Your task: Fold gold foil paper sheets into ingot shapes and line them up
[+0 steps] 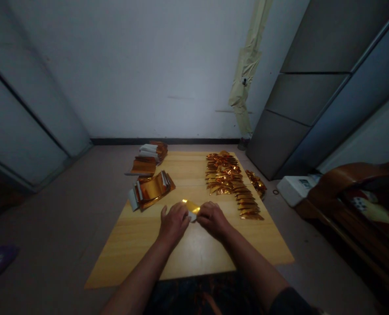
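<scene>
A small sheet of gold foil paper (191, 206) is held between my two hands over the middle of the wooden table (210, 253). Its far side shines gold, and a pale underside shows at the near edge, where it is bent. My left hand (173, 221) grips the left end, with the thumb apart from the curled fingers. On the right end, my right hand (214, 218) pinches the paper with its fingertips. A stack of curled gold foil sheets (153, 189) lies ahead of my left hand. Rows of folded gold foil pieces (223, 173) stand on the right.
More foil sheets with pale backs (148, 153) lie at the table's far left corner. A pile of folded foil (257, 183) sits beyond the right edge. A grey refrigerator (299, 96), a white box (294, 190) and a wooden seat (341, 192) stand to the right.
</scene>
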